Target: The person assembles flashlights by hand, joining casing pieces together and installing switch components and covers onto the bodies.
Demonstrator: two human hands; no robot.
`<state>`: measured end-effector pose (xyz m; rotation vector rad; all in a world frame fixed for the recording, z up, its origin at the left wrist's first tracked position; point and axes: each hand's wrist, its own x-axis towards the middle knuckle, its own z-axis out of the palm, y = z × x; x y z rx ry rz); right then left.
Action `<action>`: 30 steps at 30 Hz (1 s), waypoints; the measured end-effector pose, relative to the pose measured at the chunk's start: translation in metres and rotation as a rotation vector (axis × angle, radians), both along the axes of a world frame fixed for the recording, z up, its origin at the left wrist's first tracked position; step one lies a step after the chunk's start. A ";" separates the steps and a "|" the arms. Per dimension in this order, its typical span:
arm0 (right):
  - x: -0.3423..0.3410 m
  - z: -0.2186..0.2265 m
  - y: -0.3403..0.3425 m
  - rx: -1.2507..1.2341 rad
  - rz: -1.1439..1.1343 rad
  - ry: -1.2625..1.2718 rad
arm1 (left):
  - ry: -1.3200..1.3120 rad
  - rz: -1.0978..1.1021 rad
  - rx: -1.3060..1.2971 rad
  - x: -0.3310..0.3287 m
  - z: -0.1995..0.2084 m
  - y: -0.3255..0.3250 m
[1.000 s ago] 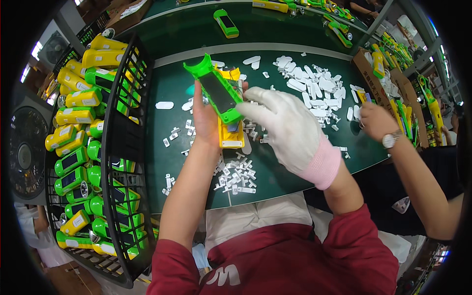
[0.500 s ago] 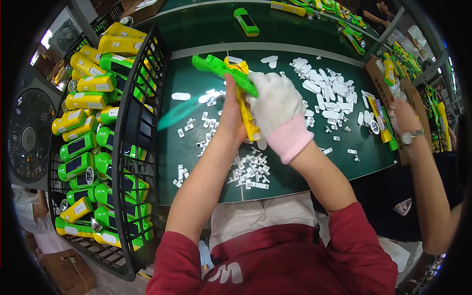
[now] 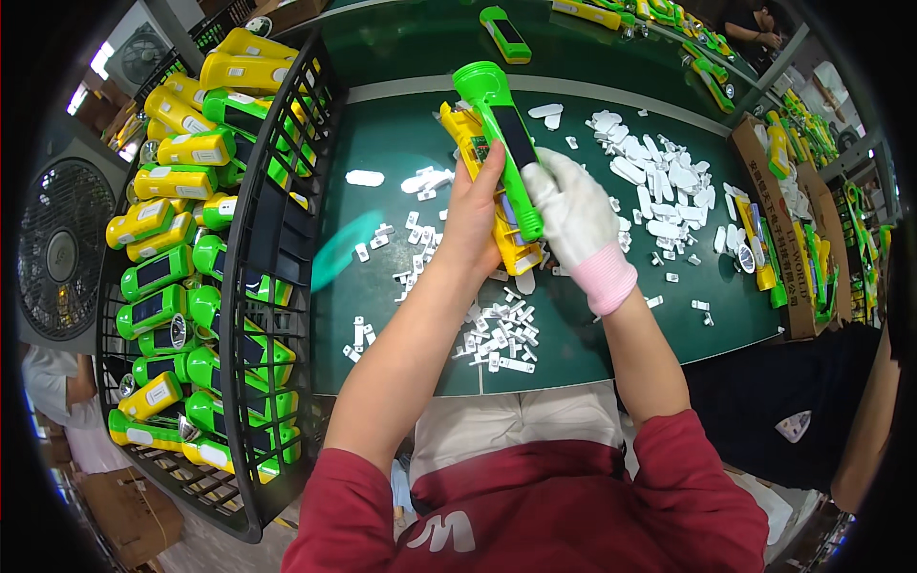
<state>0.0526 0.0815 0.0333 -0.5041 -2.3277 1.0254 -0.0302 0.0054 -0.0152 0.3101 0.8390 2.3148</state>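
Observation:
My bare left hand [image 3: 470,218] is wrapped round the yellow half [image 3: 460,124] of a flashlight shell, whose green circuit board and wires show near its top. Its thumb rests against the green half [image 3: 483,86] of the shell. That half lies lengthwise over the right side of the yellow one, its dark panel facing up, and a gap shows between them. In a white glove with a pink cuff, my right hand [image 3: 581,210] grips the green half along its lower right side. Small white plastic clips [image 3: 504,329] lie on the green table below my hands.
A black crate [image 3: 250,382] full of yellow and green flashlights stands at left, beside a grey fan [image 3: 62,244]. White oval pieces [image 3: 659,181] are heaped on the table's right. Behind them is a cardboard box [image 3: 778,220]. One flashlight [image 3: 504,34] lies beyond the far ledge.
The green half has swung from slanting across the yellow half to lying lengthwise along it, panel up. Another person's hand at the right has left the table's edge.

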 end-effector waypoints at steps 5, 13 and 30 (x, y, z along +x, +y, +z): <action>0.008 0.026 -0.012 0.199 0.011 -0.216 | 0.092 0.037 -0.022 0.004 0.008 0.001; 0.009 0.022 -0.010 0.193 -0.041 -0.236 | 0.121 -0.023 -0.100 0.006 0.006 0.002; 0.011 0.005 -0.024 0.437 -0.048 -0.159 | 0.085 0.037 -0.055 -0.001 0.006 0.000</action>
